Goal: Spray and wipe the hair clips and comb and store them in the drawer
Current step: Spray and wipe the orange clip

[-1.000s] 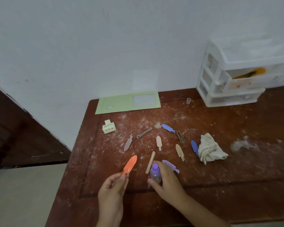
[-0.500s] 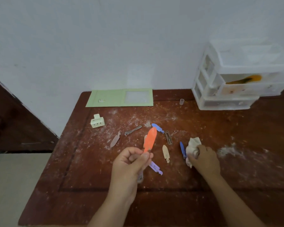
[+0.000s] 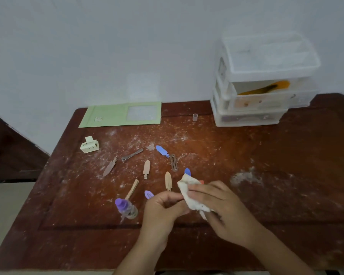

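Observation:
My right hand [image 3: 222,207] holds a cream cloth [image 3: 189,192] wrapped round the orange hair clip [image 3: 202,182], of which only the tip shows. My left hand [image 3: 163,209] pinches the clip's other end, hidden under the cloth. A small spray bottle with a purple cap [image 3: 125,208] stands just left of my left hand. Several hair clips lie on the brown table [image 3: 286,185]: a blue one [image 3: 162,150], a tan one [image 3: 168,180], a pink-beige one [image 3: 146,168], a purple one [image 3: 149,194]. The white drawer unit [image 3: 262,92] stands at the back right, its middle drawer open.
A green folder [image 3: 111,116] lies at the back of the table, with a cream claw clip [image 3: 89,145] in front of it. A small clear cap [image 3: 195,117] stands by the drawers. White dust marks the tabletop. The table's left edge drops to the floor.
My right hand has lifted the cloth off the table and brought it onto the orange clip. My left hand has moved the clip right and down to meet it, uncovering the spray bottle.

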Tool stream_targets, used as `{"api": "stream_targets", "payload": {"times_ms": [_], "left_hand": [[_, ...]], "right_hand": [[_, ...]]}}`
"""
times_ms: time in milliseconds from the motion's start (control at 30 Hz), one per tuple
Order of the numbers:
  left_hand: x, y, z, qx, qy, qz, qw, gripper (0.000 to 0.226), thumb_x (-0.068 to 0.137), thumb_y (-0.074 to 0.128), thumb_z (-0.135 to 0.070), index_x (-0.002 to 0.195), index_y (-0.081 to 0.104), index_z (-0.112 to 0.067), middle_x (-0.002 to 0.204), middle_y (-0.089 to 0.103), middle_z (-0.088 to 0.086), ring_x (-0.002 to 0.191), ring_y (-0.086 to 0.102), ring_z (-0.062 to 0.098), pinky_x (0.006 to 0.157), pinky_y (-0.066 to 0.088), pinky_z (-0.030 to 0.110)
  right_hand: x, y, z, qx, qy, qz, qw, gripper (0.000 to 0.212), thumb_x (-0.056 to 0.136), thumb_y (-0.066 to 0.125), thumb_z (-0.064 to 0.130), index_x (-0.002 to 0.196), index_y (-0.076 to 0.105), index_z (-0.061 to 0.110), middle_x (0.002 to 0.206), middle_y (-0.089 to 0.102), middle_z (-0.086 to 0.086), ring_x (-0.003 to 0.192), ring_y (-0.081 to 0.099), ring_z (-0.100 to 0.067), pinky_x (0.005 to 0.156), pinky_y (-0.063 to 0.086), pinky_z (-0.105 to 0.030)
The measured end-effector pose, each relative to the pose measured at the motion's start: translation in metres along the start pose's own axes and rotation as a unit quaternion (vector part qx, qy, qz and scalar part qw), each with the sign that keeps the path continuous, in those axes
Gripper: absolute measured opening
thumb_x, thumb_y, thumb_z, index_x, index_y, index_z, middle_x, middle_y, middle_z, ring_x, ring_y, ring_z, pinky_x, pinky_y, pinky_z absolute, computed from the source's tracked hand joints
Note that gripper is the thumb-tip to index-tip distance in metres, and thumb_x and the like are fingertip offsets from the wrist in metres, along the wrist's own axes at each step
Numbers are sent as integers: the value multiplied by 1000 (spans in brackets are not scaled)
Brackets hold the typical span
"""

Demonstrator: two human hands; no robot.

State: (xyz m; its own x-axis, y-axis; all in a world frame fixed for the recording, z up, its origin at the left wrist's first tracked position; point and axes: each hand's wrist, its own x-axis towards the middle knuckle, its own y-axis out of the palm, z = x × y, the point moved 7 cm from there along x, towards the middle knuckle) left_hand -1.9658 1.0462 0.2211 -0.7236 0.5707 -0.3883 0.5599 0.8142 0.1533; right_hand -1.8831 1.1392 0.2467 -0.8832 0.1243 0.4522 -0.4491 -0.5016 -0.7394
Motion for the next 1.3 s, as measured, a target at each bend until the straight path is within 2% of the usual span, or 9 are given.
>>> {"api": "stream_targets", "payload": {"times_ms": [100,233,333,467,567,767,900,1167,1300], "left_hand": [[-2,3,1,5,6,-27,1000,36,72,58,21,52,65,-8,46,64,5,42,58,8,45,49,14],[-5,13,3,9,10,-58,998,29,73,58,19,58,64,-5,44,64,4,42,60,7,44,49,13],[-1,19,9,-13,12,-87,996,28,75,59,15,61,65,-8,45,65,2,44,61,5,45,49,11],[-2,32,12,-54,26,-81,995,32,76,55,17,60,67,-8,47,65,3,45,62,6,46,50,13],[-3,37,9,-67,41,-67,995,43,74,52,22,48,68,-9,45,63,5,42,60,7,44,49,14],[-4,44,8,-77,43,-99,991,34,74,52,22,56,62,-5,44,63,6,40,60,8,43,49,14],[-1,50,10,-109,30,-96,989,30,76,50,20,60,61,-2,44,63,5,41,61,7,42,49,13],[-2,48,21,-110,-1,-102,989,29,76,47,22,59,58,0,40,60,5,36,58,6,40,48,12],[-2,48,29,-79,-15,-92,992,28,76,50,21,61,60,-1,44,63,5,41,61,7,43,49,13]], "right_hand": [[-8,-4,-19,-29,-4,-3,1000,49,72,40,3,117,50,20,123,51,11,89,43,-11,84,38,-16],[-11,-29,-52,-8,68,-70,995,44,74,39,6,114,54,19,113,60,5,90,46,-12,88,32,-3],[-13,-49,-62,19,121,-135,983,38,78,42,14,112,60,13,113,57,6,97,44,-4,92,28,1],[-12,-37,-39,22,1,-48,999,29,87,49,29,114,54,19,120,51,11,95,44,-8,91,31,-6],[-14,-29,-34,24,-50,-22,998,28,94,41,37,111,54,19,121,51,12,94,44,-9,88,36,-12],[-17,-47,-63,-1,28,-106,994,27,80,54,18,98,68,4,100,69,-8,86,49,-14,84,37,-12],[-23,-42,-40,-36,-46,-101,993,28,75,55,7,103,62,7,104,67,-5,85,50,-17,81,41,-17],[-30,-32,-42,21,-58,-99,993,21,82,52,11,102,58,12,100,68,-6,84,50,-16,80,40,-15],[-30,-35,-67,24,16,-100,995,27,77,56,13,101,66,10,99,68,-3,84,51,-13,77,42,-15]]}}
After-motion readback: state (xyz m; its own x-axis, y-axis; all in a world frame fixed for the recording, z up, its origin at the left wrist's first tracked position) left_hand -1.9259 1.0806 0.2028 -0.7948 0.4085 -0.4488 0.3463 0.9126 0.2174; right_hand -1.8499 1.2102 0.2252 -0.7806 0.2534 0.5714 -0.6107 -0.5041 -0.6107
